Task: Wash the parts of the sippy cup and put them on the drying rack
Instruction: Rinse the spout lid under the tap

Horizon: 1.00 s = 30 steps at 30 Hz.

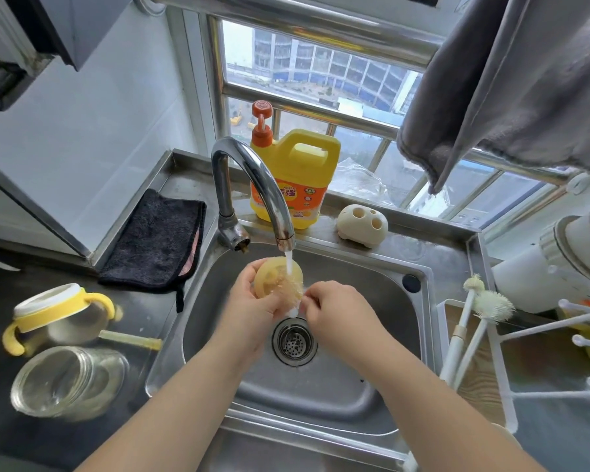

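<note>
Clearly, the left hand (249,298) grips the wet round translucent yellow cup lid (278,279) while the right hand (334,313) pinches its edge, so it could slip into the steel sink (372,379).

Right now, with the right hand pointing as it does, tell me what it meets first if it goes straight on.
The right hand points left, toward the yellow cup part held by the left hand under the tap. It would probably meet that part first; it already looks close, though depth is unclear.
</note>
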### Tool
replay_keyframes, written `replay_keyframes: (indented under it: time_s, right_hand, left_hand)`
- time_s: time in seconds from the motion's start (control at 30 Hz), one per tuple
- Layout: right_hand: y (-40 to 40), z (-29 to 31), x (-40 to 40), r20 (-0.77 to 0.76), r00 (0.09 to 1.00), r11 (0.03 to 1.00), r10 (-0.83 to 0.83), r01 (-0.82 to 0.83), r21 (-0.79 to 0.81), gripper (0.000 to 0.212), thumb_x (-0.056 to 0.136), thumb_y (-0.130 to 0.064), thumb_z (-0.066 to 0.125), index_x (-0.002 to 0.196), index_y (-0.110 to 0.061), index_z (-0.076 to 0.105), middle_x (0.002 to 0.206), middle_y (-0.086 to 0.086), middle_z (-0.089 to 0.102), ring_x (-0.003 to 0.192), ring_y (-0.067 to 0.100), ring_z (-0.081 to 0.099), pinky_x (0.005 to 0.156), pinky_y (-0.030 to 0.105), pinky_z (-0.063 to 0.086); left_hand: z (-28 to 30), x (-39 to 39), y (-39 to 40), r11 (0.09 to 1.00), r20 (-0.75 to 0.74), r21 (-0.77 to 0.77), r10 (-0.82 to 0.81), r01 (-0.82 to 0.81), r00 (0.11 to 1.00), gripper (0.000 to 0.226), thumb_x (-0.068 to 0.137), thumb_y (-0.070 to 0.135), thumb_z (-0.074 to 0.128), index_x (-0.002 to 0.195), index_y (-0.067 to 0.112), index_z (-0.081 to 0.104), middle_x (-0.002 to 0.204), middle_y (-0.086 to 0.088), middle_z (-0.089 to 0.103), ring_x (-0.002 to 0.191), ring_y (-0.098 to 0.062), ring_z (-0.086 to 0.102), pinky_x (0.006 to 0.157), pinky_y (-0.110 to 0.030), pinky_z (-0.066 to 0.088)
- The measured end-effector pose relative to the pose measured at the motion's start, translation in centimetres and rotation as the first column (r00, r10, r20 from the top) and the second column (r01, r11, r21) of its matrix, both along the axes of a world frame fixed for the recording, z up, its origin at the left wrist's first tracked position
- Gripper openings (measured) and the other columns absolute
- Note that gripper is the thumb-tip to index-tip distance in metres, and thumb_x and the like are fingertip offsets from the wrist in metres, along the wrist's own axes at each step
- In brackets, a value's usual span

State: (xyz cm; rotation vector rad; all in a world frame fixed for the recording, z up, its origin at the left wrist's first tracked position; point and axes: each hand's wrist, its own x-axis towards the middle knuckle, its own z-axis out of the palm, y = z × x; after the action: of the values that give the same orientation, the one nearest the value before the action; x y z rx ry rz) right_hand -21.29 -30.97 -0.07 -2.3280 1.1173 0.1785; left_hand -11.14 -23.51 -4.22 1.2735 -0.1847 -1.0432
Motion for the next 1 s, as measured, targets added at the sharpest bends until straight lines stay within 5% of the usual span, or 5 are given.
replay_keyframes:
  time_s: [0.17,0.37,0.67,0.83,1.0]
  right_hand:
    - [-0.1,0.8,0.7,0.025,0.989,0.924,-0.145,0.126,0.361,0.027,0.094,-0.017,0.047,0.076,-0.018,0.066,0.051,-0.008,0.043,0.046,0.007,0.037,0.041,0.017,0.028]
    - [-0.1,-1.2,2.2,-0.028,0.787,0.51,-0.616,0.426,0.747,0.025,0.088,0.0,0.043,0.068,-0.014,0.047,0.053,0.0,0.02,0.043,0.011,0.016,0.038,0.019,0.015]
    - [0.4,-2.9,3.8,-0.019,0.746,0.537,-0.666,0.497,0.682,0.021,0.089,-0.003,0.04,0.071,-0.013,0.043,0.055,0.001,0.028,0.044,0.013,0.023,0.037,0.017,0.019]
    - [1.2,-3.0,3.8,0.064,0.886,0.75,-0.459,0.347,0.563,0.02,0.094,-0.012,0.039,0.087,-0.011,0.057,0.058,-0.002,0.04,0.049,0.012,0.033,0.043,0.022,0.027]
    - [0.1,-3.4,4.3,0.068,0.872,0.774,-0.485,0.392,0.497,0.022,0.091,-0.007,0.039,0.074,-0.011,0.052,0.058,0.0,0.042,0.05,0.015,0.035,0.048,0.023,0.03]
  left_hand:
    - [0.5,-0.6,0.6,0.999,0.104,-0.023,0.035,-0.033,0.994,0.043,0.082,-0.019,0.056,0.104,0.018,0.059,0.087,0.001,0.069,0.069,-0.002,0.066,0.057,-0.017,0.051]
    - [0.0,-1.3,0.9,0.999,0.234,-0.008,0.052,-0.052,0.971,0.033,0.082,-0.008,0.065,0.103,0.018,0.06,0.095,-0.008,0.067,0.08,-0.01,0.062,0.068,-0.017,0.051]
    - [-0.4,-0.6,0.4,0.999,0.228,0.001,0.036,-0.037,0.973,0.029,0.083,-0.016,0.055,0.099,0.009,0.056,0.084,-0.009,0.069,0.068,-0.008,0.061,0.061,-0.017,0.049]
    - [-1.8,1.1,0.0,0.994,0.259,0.056,0.072,-0.089,0.963,0.029,0.081,-0.012,0.062,0.093,0.014,0.057,0.076,-0.001,0.063,0.07,-0.01,0.056,0.06,-0.02,0.049]
    - [-2.1,1.4,-0.5,0.995,0.237,0.09,0.014,-0.036,0.972,0.03,0.077,-0.011,0.069,0.088,0.013,0.055,0.069,0.0,0.064,0.062,-0.01,0.055,0.06,-0.022,0.047]
